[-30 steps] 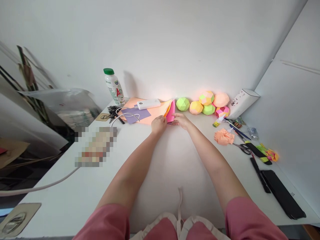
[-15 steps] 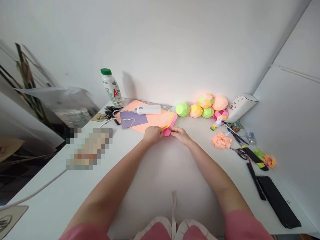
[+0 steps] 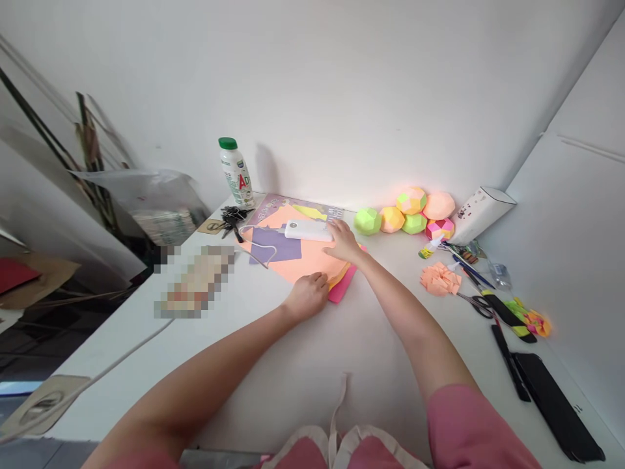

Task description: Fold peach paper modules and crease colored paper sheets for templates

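Note:
A stack of coloured paper sheets lies on the desk, with a large peach sheet (image 3: pixel 283 270) on top and yellow and pink edges (image 3: pixel 344 286) showing at its near right corner. My left hand (image 3: pixel 307 296) has its fingers closed on the stack's near edge. A white power bank (image 3: pixel 305 230) with a cable rests on the peach sheet. My right hand (image 3: pixel 343 241) is curled around the power bank's right end, thumb on the near side. A purple piece of paper (image 3: pixel 276 247) lies left of the power bank. Behind is a patterned purple sheet (image 3: pixel 268 207) with a yellow piece (image 3: pixel 310 212).
A bottle with a green cap (image 3: pixel 237 172) stands behind keys (image 3: pixel 234 218). Faceted paper balls (image 3: pixel 413 212) line the wall. On the right are a peach paper rosette (image 3: pixel 441 279), glue bottle (image 3: pixel 430 249), scissors (image 3: pixel 481 305), cutter (image 3: pixel 508 316) and black case (image 3: pixel 556 404).
My right hand has left the pink paper corner and moved up to the power bank. The paper stack has come nearer to me, uncovering the patterned sheet behind.

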